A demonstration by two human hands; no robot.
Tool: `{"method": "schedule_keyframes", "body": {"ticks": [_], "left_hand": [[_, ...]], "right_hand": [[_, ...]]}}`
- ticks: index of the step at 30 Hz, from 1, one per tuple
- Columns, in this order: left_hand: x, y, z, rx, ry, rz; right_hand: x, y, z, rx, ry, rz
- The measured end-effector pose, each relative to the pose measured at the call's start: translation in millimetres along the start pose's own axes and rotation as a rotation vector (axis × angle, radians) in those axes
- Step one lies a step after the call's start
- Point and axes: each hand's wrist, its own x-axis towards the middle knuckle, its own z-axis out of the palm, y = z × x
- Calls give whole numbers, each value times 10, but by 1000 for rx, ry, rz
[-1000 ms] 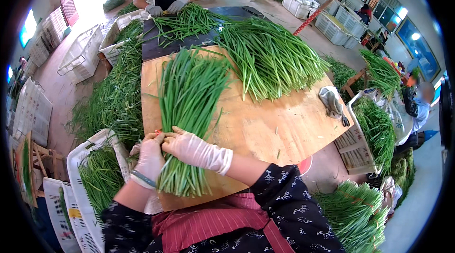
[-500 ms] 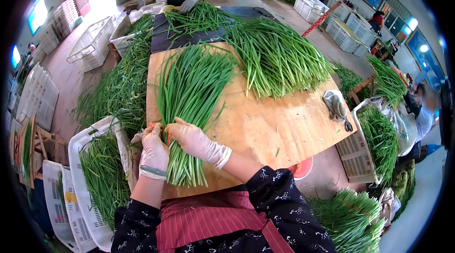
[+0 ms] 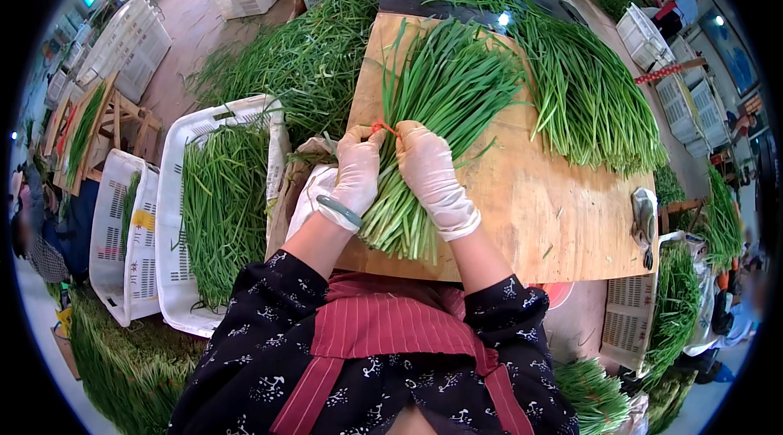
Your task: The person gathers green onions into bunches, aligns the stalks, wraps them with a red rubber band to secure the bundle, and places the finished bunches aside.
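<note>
A thick bunch of garlic chives (image 3: 444, 97) lies on the wooden board (image 3: 530, 215) in front of me, leaf tips pointing away and pale stalks toward me. A thin red tie (image 3: 381, 126) stretches between my fingertips at the bunch's left side. My left hand (image 3: 357, 170), in a pale glove with a green bangle at the wrist, pinches one end. On the stalks rests my right hand (image 3: 430, 178), also gloved, its fingers closed on the tie's other end. How the tie runs underneath the bunch is hidden.
Farther right lies a larger heap of chives (image 3: 591, 92). A grey cloth (image 3: 643, 215) sits at the board's right edge. To the left stand a white crate of chives (image 3: 170, 215) and a loose green pile (image 3: 302, 60). Another crate (image 3: 628, 313) is at the right.
My view has swung left and down, so the board appears farther right. The red tie has come up from around the stalks and now shows between both hands.
</note>
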Motion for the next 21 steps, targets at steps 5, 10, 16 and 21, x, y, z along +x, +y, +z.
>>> {"method": "schedule_keyframes", "body": {"ticks": [5, 10, 16, 21], "left_hand": [[49, -40, -12, -32, 26, -56], [-7, 19, 25, 10, 30, -25], [-34, -31, 33, 251, 10, 183], [-204, 212, 24, 401, -43, 408]], "right_hand": [[108, -2, -111, -79, -170, -62], [155, -66, -130, -127, -207, -55], [142, -109, -132, -94, -175, -21], [32, -36, -69, -43, -35, -31]]}}
